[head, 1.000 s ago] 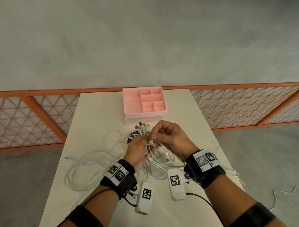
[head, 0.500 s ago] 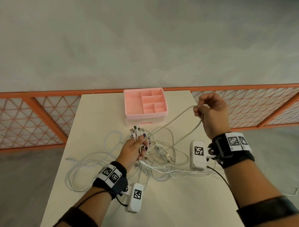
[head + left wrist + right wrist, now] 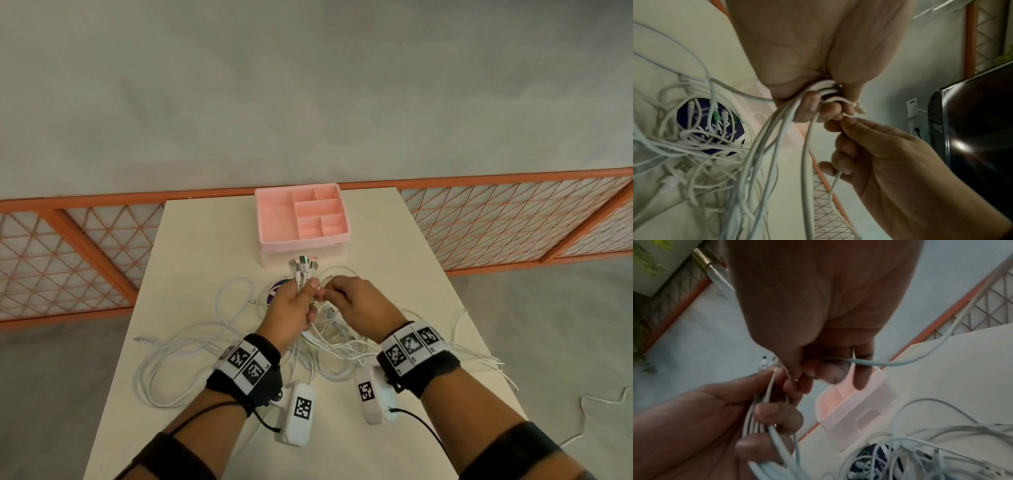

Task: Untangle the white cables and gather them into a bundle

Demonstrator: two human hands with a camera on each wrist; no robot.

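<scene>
My left hand [image 3: 296, 305] grips a bunch of white cable ends [image 3: 303, 269] upright above the table, plugs fanning out at the top. In the left wrist view several white cables [image 3: 777, 129] hang from that fist [image 3: 818, 104]. My right hand [image 3: 352, 299] is right beside it and pinches one more white cable end [image 3: 325, 280] against the bunch; in the right wrist view this cable [image 3: 879, 364] runs out from under its fingers [image 3: 830, 369]. The rest of the white cables [image 3: 191, 356] lie tangled on the table below both hands.
A pink divided tray [image 3: 301, 217] stands on the white table [image 3: 212, 233] just beyond the hands. A round purple disc [image 3: 275, 291] lies under the tangle. Some cables trail over the table's right edge [image 3: 479, 359]. An orange mesh fence [image 3: 513, 219] runs behind.
My right hand, which had drawn a cable up and out to the right, has come back to the left hand and brings the cable's end to the held bunch.
</scene>
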